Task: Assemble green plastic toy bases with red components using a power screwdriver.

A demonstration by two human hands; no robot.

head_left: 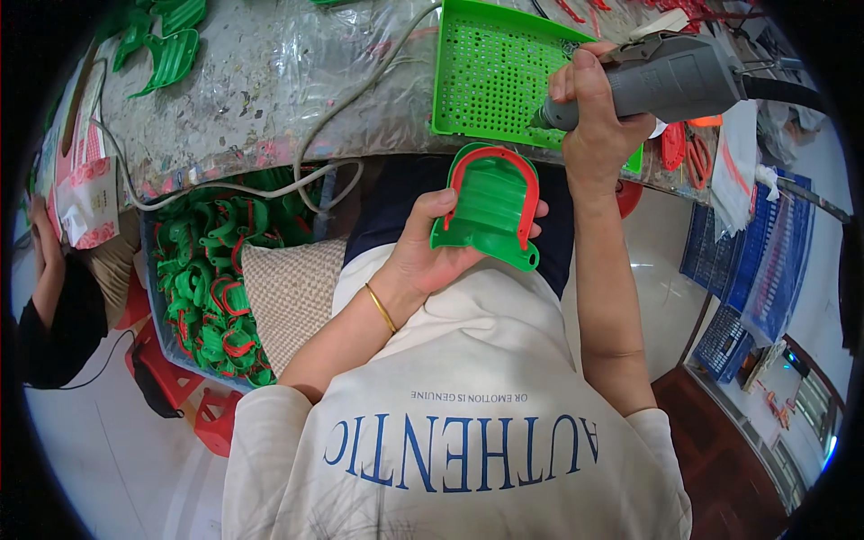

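Observation:
In my left hand (430, 236) rests a curved green plastic part (490, 202) with a red U-shaped strip (529, 193) along its inner edge; my thumb presses its left side and fingertips show at its right. A gold bangle circles that wrist. My right hand (598, 117) is wrapped round a grey electric screwdriver (666, 79), its narrow end pointing left over a green perforated basket (438, 94) on the table. The tool's tip stays apart from the green part, above and right of it. What the basket's far corner holds is too small to tell.
Left of my lap stands a blue bin (159, 324) heaped with green and red parts. A grey cable (324, 135) crosses the plastic-covered worktable (243, 99). Red-handled scissors (697, 162) lie at the table's right edge. Another person's hand (47, 236) is at far left; blue crates (747, 243) stand right.

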